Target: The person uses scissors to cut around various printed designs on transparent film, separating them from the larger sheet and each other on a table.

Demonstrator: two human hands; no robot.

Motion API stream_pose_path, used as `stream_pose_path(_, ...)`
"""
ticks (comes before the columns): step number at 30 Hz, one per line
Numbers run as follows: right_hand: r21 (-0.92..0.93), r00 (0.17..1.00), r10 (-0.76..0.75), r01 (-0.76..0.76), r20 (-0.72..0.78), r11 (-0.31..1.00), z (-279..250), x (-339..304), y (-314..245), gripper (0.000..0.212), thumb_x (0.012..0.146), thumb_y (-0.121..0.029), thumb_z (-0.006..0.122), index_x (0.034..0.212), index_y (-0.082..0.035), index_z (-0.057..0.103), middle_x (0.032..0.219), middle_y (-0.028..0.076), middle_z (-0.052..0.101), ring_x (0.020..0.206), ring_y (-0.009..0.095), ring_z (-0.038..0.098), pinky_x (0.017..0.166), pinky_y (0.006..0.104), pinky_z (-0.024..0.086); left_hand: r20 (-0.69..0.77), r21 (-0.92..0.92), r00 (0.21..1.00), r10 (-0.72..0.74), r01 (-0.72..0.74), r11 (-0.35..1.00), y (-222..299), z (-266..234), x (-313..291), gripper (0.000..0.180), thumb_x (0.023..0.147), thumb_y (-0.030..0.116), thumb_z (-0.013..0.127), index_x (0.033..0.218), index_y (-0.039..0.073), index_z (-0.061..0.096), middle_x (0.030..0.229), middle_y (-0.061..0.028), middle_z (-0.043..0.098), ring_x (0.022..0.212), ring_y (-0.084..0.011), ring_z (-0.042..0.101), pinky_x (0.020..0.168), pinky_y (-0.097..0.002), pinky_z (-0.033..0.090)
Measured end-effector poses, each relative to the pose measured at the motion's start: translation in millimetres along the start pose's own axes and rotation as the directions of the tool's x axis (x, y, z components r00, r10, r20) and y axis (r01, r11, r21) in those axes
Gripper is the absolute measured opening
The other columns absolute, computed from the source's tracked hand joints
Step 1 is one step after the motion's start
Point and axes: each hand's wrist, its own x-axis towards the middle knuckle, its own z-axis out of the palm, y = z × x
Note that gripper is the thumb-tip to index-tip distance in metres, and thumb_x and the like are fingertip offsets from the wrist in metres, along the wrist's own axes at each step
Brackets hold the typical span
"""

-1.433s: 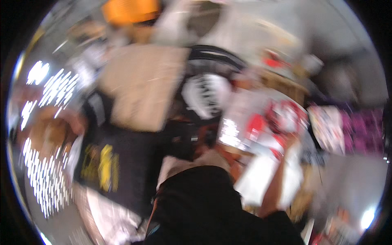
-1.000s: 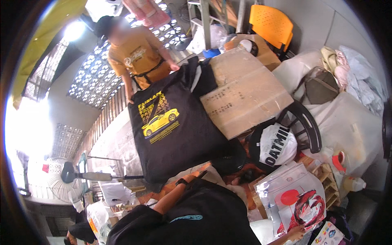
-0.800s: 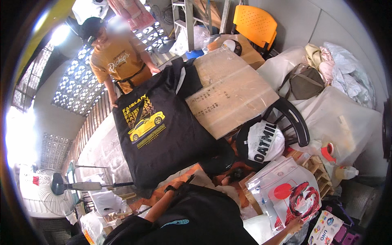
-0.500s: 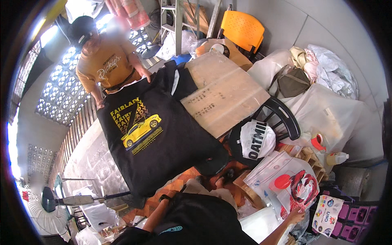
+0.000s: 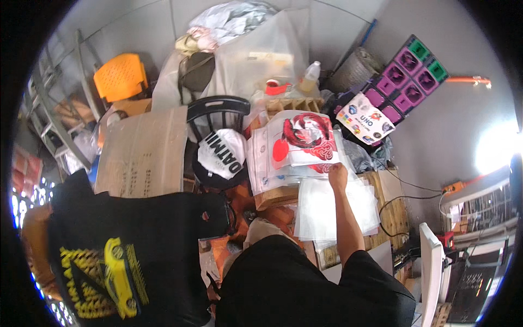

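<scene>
Right hand [image 5: 338, 177], right of centre: grip seems to pinch the lower-right edge of the printed sheet [image 5: 306, 139]; layers caught unclear. Left hand out of view. Sheet sits upper centre-right, above blank sheets [image 5: 317, 210]; best handled edge-only, flat, print untouched.

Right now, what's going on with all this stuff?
The person's right hand is at the lower corner of a sheet with a red picture; its exact grip is hard to see. The left hand is out of view. White sheets lie under the right forearm. At left is a black shirt with a yellow car, beside another person.
</scene>
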Motion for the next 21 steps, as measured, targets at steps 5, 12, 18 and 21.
stream_pose_path(5, 0.015, 0.998, 0.048, -0.049, 0.036, 0.999, -7, -19, 32, 0.03, 0.087, -0.026, 0.061, 0.091, 0.003, 0.068, 0.083, 0.02, 0.071, 0.079, 0.035, 0.071, 0.068, 0.0405, 0.056, 0.106, 0.039, 0.992, 0.063, -0.067, 0.997, 52, -21, 3, 0.036, 0.095, 0.029, 0.055, 0.108, -0.003, 0.066, 0.091, -0.0134, 0.07, 0.08, -0.0227, 0.069, 0.069, -0.0319, 0.054)
stream_pose_path(12, 0.244, 0.789, 0.349, -0.519, 0.505, 0.819, 6, 1, 31, 0.031, 0.088, -0.029, 0.063, 0.088, 0.001, 0.068, 0.07, 0.011, 0.068, 0.054, 0.019, 0.067, 0.045, 0.0309, 0.051, 0.203, -0.187, 0.967, 0.153, -0.115, 0.976, 71, -44, 34, 0.029, 0.099, 0.017, 0.05, 0.112, -0.006, 0.061, 0.091, -0.0163, 0.07, 0.078, -0.0239, 0.07, 0.068, -0.0323, 0.059)
stream_pose_path(18, -0.277, 0.701, 0.619, -0.553, 0.354, 0.786, 5, -33, 106, 0.051, 0.086, -0.041, 0.065, 0.107, 0.004, 0.059, 0.108, 0.023, 0.064, 0.096, 0.032, 0.066, 0.077, 0.0485, 0.054, 0.304, -0.144, 0.952, 0.045, -0.001, 0.99, 124, -29, 79, 0.027, 0.098, 0.013, 0.05, 0.113, -0.007, 0.06, 0.093, -0.0184, 0.071, 0.081, -0.0268, 0.072, 0.067, -0.0338, 0.059)
stream_pose_path(21, -0.436, 0.646, 0.759, -0.662, 0.08, 0.61, -4, -80, 122, 0.09, 0.082, -0.063, 0.065, 0.145, -0.005, 0.036, 0.155, 0.026, 0.024, 0.139, 0.044, 0.031, 0.1, 0.063, 0.04, 0.364, 0.069, 0.929, 0.06, -0.091, 0.993, 117, -30, 106, 0.026, 0.096, 0.014, 0.054, 0.112, -0.004, 0.063, 0.093, -0.0161, 0.071, 0.081, -0.0237, 0.07, 0.072, -0.0357, 0.057)
